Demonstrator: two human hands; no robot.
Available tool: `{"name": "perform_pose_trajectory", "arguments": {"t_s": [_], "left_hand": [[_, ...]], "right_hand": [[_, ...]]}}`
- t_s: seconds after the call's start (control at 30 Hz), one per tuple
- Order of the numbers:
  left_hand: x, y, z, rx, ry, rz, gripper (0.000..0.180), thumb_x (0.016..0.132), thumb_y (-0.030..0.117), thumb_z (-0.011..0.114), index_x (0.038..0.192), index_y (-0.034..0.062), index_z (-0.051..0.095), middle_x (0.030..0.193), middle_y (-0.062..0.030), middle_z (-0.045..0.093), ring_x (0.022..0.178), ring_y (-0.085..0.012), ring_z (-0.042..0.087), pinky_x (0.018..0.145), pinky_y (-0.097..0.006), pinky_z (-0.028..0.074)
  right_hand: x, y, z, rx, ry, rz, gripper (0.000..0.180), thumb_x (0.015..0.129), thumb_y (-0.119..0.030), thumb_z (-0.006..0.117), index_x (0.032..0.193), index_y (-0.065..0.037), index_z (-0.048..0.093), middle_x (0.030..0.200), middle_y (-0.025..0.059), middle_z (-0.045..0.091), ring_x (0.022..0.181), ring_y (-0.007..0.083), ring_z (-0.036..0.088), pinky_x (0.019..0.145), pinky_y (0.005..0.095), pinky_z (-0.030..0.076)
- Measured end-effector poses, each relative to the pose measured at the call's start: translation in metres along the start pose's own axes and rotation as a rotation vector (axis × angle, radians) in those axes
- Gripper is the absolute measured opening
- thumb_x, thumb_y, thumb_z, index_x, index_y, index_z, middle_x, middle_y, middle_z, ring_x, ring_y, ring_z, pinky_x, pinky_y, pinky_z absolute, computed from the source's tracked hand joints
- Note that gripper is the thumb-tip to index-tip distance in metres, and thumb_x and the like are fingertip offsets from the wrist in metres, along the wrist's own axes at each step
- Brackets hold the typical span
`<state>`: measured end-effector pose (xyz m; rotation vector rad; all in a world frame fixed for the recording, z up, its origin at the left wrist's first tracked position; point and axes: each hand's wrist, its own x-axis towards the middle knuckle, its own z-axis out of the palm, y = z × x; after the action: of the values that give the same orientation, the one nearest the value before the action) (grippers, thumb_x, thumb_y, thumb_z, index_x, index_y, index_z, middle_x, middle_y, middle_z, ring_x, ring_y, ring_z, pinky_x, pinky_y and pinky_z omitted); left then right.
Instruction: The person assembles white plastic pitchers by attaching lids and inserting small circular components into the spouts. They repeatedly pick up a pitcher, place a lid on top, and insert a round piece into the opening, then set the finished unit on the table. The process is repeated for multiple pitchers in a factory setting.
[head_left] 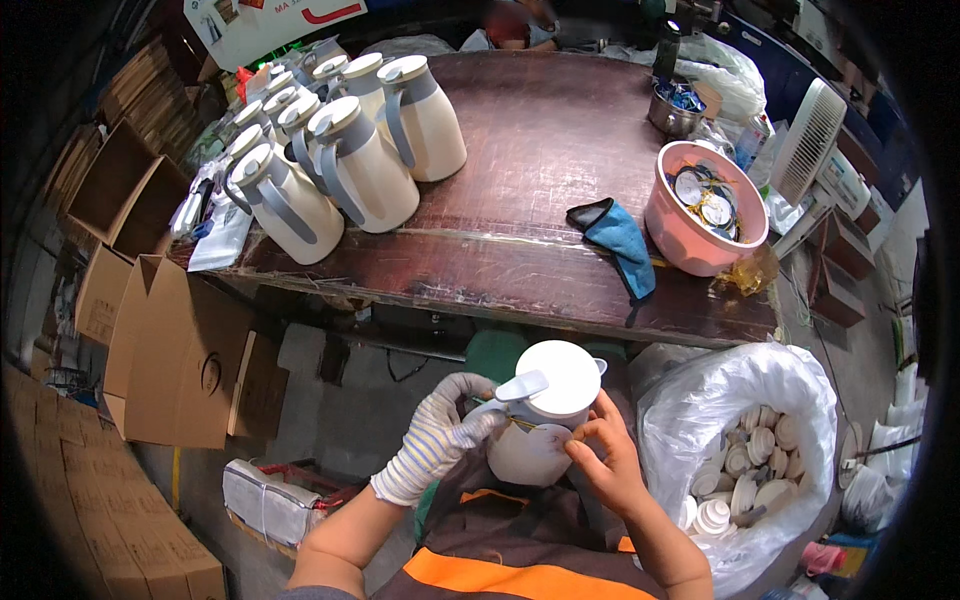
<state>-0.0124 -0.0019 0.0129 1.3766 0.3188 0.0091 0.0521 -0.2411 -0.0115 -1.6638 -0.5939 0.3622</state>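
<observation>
Stacked brown cartons (90,480) line the left of a cluttered workroom, with an open cardboard box (175,360) standing nearer the person. Dark reddish-brown and scuffed, the worktop (530,200) spans the middle. At its lower right, on the floor side, sits a big clear plastic bag (805,400) of loose white lids (755,450). A cluster of cream vacuum jugs (360,175) with grey handles stands upright at the worktop's left end, lids on; any tags there are too hidden to make out. At the right end is a pink tub (690,245) with round white tags (715,208) and dark cords, a blue cloth (625,250) just beside it.

One lidded vacuum jug (525,465) is off the worktop, held upright over the person's lap. The left hand (437,440), in a striped knit glove, is closed around its handle; the bare right hand (608,460) seems to pinch the edge of a round paper tag (548,441) against the body. A thin yellow cord (525,424) runs from tag toward handle — whether fastened, I cannot tell. Tagging this jug looks partway along, I judge — lid on, tag in place, tie unconfirmed — and the tub suggests more tags remain.
</observation>
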Motion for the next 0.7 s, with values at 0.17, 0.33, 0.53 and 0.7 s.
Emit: {"name": "perform_pose_trajectory", "arguments": {"t_s": [0.17, 0.33, 0.53, 0.7], "left_hand": [[-0.009, 0.007, 0.015, 0.103, 0.001, 0.042, 0.037, 0.081, 0.015, 0.071, 0.112, 0.0023, 0.056, 0.098, -0.0042, 0.059, 0.091, -0.0105, 0.058, 0.084, -0.027, 0.049], [0.000, 0.013, 0.017, 0.356, 0.030, 0.090, 0.045, 0.078, 0.016, 0.072, 0.116, 0.0001, 0.056, 0.100, -0.0060, 0.059, 0.094, -0.0125, 0.057, 0.083, -0.028, 0.050], [0.001, 0.011, 0.007, 0.155, 0.041, 0.033, 0.045, 0.078, 0.013, 0.074, 0.116, 0.0001, 0.055, 0.099, -0.0064, 0.060, 0.092, -0.0127, 0.058, 0.081, -0.028, 0.051], [0.002, 0.007, 0.001, 0.047, 0.042, 0.015, 0.037, 0.080, 0.010, 0.073, 0.112, 0.0014, 0.056, 0.094, -0.0045, 0.061, 0.081, -0.0107, 0.059, 0.071, -0.026, 0.051]], "right_hand": [[-0.007, 0.006, -0.003, 0.059, -0.011, 0.020, 0.010, 0.085, -0.012, 0.067, 0.090, -0.004, 0.062, 0.151, 0.0247, 0.027, 0.136, 0.0355, 0.035, 0.107, 0.0425, 0.031], [-0.008, 0.002, 0.001, -0.037, -0.109, -0.083, 0.013, 0.083, -0.015, 0.069, 0.089, -0.006, 0.062, 0.153, 0.0272, 0.018, 0.139, 0.0390, 0.030, 0.109, 0.0446, 0.028], [-0.012, 0.013, -0.013, 0.060, -0.101, -0.015, 0.013, 0.082, -0.014, 0.070, 0.087, -0.005, 0.062, 0.149, 0.0211, 0.031, 0.134, 0.0341, 0.038, 0.109, 0.0435, 0.030], [-0.025, 0.027, -0.009, 0.123, -0.059, 0.079, 0.013, 0.082, -0.012, 0.070, 0.084, -0.003, 0.061, 0.140, 0.0165, 0.043, 0.128, 0.0287, 0.043, 0.107, 0.0392, 0.031]]}}
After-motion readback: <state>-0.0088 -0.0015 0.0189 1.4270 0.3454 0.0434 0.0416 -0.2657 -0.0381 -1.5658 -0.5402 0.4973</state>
